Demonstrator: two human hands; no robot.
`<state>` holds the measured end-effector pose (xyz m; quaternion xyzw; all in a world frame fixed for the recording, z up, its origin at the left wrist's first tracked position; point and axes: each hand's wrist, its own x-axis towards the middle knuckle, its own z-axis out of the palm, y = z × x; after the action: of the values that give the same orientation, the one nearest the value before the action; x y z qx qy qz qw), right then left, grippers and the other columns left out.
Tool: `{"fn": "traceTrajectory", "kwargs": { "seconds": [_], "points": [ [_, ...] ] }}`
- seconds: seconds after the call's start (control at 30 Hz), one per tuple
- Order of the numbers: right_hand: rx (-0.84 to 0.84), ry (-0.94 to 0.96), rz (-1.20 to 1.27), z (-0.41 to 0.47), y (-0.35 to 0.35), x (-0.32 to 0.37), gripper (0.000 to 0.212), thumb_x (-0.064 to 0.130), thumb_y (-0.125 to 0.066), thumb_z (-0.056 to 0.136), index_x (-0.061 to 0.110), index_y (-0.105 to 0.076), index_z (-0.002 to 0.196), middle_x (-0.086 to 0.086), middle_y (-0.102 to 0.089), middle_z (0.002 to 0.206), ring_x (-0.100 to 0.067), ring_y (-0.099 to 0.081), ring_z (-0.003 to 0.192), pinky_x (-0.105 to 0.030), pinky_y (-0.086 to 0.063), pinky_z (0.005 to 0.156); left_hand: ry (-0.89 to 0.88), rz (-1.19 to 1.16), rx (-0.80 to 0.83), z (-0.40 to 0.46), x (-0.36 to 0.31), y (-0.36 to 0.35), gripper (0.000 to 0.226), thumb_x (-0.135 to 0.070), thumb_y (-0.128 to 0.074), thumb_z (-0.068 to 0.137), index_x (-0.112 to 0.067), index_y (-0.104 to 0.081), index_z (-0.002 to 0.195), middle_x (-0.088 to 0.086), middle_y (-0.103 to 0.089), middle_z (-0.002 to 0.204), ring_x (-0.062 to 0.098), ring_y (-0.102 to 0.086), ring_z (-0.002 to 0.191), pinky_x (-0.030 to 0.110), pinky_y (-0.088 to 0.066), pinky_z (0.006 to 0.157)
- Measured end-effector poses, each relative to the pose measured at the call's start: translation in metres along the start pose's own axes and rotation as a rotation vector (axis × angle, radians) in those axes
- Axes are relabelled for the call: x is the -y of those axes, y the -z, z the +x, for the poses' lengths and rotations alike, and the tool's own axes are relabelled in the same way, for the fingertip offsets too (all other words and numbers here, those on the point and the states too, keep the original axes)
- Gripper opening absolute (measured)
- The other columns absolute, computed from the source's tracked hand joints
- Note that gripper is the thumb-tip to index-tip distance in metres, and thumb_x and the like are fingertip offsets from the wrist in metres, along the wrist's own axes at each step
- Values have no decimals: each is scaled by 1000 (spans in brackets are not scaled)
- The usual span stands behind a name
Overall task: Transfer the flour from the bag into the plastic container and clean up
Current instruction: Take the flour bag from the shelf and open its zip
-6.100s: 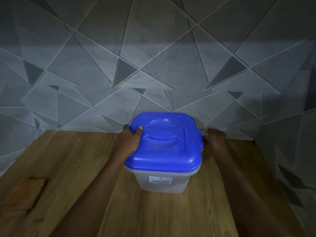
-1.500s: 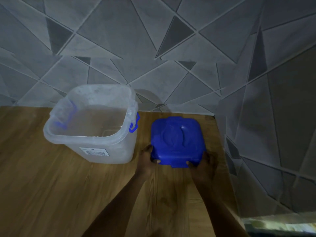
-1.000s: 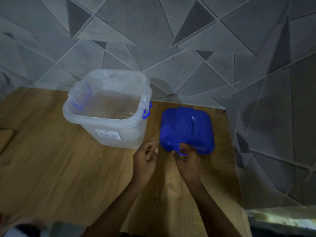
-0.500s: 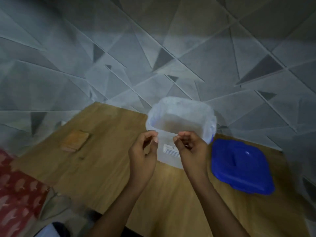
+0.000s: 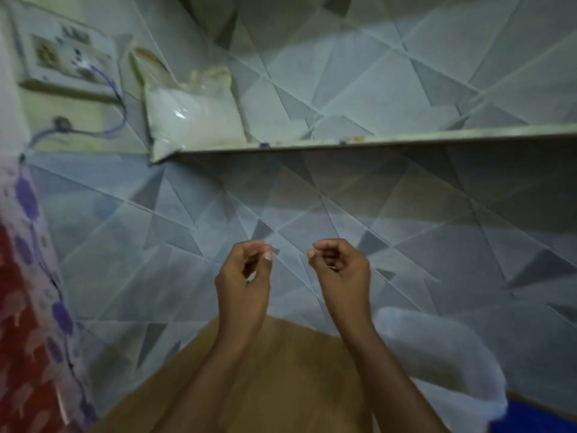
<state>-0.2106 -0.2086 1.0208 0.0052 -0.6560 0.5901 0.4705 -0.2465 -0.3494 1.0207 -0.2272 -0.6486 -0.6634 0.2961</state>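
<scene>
Fetch step: both hands, left hand and right hand, raised apart, fingers loosely curled, holding nothing; flour bag on shelf at 11 o'clock, open container at 4 o'clock; next likely reach up for bag.

Flour bag on shelf left end, switch panel to its left. Container on table, lower right; lid right of it.
</scene>
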Motion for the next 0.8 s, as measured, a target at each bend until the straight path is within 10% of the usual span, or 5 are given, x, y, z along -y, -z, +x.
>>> {"fn": "traceTrajectory", "kwargs": {
  "seconds": [0.8],
  "points": [
    [224,271,70,215,-221,26,7,17,-77,83,19,-71,86,-1,-73,80,-20,-72,79,-48,-62,75,-227,277,-204,295,29,54,18,-21,-64,93,-14,-64,109,-3,-67,94,6,-64,85,2,-45,65]
  ]
}}
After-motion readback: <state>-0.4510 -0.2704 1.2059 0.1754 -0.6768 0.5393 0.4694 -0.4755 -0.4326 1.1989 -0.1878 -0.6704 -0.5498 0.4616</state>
